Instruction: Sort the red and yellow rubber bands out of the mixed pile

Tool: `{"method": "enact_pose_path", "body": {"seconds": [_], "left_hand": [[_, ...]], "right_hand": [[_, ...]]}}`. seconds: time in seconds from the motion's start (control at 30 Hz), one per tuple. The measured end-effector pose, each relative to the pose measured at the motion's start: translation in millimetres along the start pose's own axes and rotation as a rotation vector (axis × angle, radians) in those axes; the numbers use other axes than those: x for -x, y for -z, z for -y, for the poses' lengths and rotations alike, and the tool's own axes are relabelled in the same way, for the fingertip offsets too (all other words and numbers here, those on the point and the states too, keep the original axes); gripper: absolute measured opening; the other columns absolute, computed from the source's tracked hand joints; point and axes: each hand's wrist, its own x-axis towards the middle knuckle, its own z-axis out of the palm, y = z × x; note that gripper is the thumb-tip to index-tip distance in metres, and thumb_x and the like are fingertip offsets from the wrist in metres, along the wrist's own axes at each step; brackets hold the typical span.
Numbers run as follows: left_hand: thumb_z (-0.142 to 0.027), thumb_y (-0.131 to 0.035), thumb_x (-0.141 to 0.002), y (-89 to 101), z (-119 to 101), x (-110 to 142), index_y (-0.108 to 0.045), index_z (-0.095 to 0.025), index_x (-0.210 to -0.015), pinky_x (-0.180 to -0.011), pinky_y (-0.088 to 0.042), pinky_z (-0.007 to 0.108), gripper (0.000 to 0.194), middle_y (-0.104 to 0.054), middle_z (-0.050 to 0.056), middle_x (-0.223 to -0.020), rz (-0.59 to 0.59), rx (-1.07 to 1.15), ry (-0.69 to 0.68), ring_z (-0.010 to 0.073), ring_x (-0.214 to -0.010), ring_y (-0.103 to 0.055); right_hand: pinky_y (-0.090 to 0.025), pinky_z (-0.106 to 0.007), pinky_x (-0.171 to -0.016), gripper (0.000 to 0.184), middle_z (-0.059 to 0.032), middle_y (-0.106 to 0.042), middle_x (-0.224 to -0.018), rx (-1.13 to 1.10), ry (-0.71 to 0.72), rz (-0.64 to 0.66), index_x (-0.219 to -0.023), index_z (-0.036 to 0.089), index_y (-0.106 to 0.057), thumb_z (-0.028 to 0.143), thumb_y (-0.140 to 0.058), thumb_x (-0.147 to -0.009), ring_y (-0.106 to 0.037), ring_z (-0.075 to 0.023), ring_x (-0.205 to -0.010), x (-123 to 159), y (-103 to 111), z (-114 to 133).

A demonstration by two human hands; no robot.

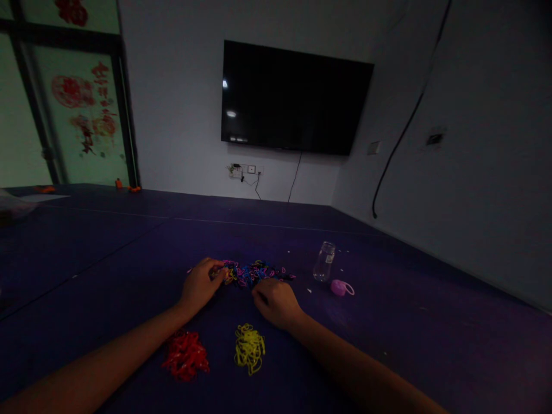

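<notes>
A mixed pile of small rubber bands (pixel 248 275), mostly blue, pink and dark with a few yellow, lies on the purple surface in front of me. My left hand (pixel 202 287) is at the pile's left end, thumb and fingertips pinched beside some yellow bands. At the near right edge of the pile, my right hand (pixel 276 300) is closed with its fingers curled downward. What either pinch holds is too small or hidden to make out. Closer to me are a heap of red rubber bands (pixel 187 355) and a smaller heap of yellow rubber bands (pixel 249 348).
Right of the pile stands a clear bottle (pixel 324 262), uncapped, with a pink lid (pixel 340 287) and its loop beside it. Small white scraps lie around them. A wall-mounted television (pixel 297 98) hangs beyond the purple surface (pixel 142 253). Orange objects (pixel 134 189) sit at the far left edge.
</notes>
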Motion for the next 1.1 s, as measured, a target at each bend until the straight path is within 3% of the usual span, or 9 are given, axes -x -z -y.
{"method": "enact_pose_path", "body": {"seconds": [0.1, 0.3, 0.6, 0.73, 0.9, 1.1], "left_hand": [[-0.038, -0.049, -0.085, 0.4, -0.3, 0.7, -0.064, -0.019, -0.085, -0.066, -0.049, 0.03, 0.025, -0.067, 0.004, -0.082, -0.007, 0.073, 0.041, 0.0189, -0.071, -0.062], [-0.037, -0.046, -0.086, 0.3, -1.6, -0.1, -0.064, -0.017, -0.086, -0.064, -0.049, 0.03, 0.027, -0.065, 0.005, -0.086, -0.017, 0.059, -0.002, 0.0161, -0.062, -0.058], [-0.034, -0.043, -0.088, -4.5, 3.5, -1.5, -0.061, -0.016, -0.095, -0.074, -0.052, 0.032, 0.026, -0.064, 0.008, -0.097, 0.025, 0.158, -0.005, 0.0208, -0.088, -0.063], [-0.029, -0.05, -0.085, -6.4, 5.5, -1.0, -0.062, -0.019, -0.096, -0.08, -0.051, 0.036, 0.019, -0.064, 0.007, -0.101, 0.039, 0.131, -0.033, 0.0219, -0.094, -0.062], [-0.021, -0.058, -0.078, -7.0, 4.9, 0.0, -0.065, -0.021, -0.08, -0.088, -0.046, 0.04, 0.007, -0.066, 0.005, -0.096, 0.1, 0.05, -0.127, 0.023, -0.097, -0.06], [-0.015, -0.062, -0.074, -8.2, 5.9, 1.4, -0.065, -0.021, -0.073, -0.088, -0.046, 0.041, 0.007, -0.066, 0.004, -0.094, 0.143, -0.014, -0.192, 0.0232, -0.096, -0.059]], "right_hand": [[-0.038, -0.023, -0.067, 0.018, -0.0033, -0.067, -0.081, -0.002, 0.0, -0.002, -0.079, 0.018, -0.063, 0.016, -0.046, -0.086, -0.061, -0.015, -0.079, 0.1, 0.5, 0.4], [-0.038, -0.023, -0.067, 0.016, -0.0035, -0.067, -0.083, -0.003, 0.0, -0.001, -0.08, 0.019, -0.063, 0.015, -0.048, -0.084, -0.06, -0.0151, -0.079, -0.2, -0.7, -0.2], [-0.038, -0.022, -0.067, 0.018, -0.0038, -0.067, -0.083, -0.009, -0.01, 0.004, -0.08, 0.018, -0.064, 0.015, -0.047, -0.085, -0.06, -0.0147, -0.08, -0.3, 0.0, 0.2], [-0.039, -0.022, -0.067, 0.018, -0.0037, -0.067, -0.082, -0.001, 0.002, -0.001, -0.079, 0.018, -0.064, 0.016, -0.047, -0.086, -0.061, -0.015, -0.079, 0.0, -0.2, 0.3], [-0.039, -0.023, -0.068, 0.018, -0.004, -0.067, -0.084, 0.012, 0.005, -0.004, -0.081, 0.018, -0.064, 0.017, -0.047, -0.086, -0.061, -0.0153, -0.08, -0.1, -1.5, -0.3], [-0.04, -0.022, -0.068, 0.018, -0.0044, -0.067, -0.083, 0.002, 0.004, -0.002, -0.081, 0.018, -0.064, 0.017, -0.047, -0.086, -0.061, -0.0151, -0.08, -0.6, -1.7, -0.3]]}}
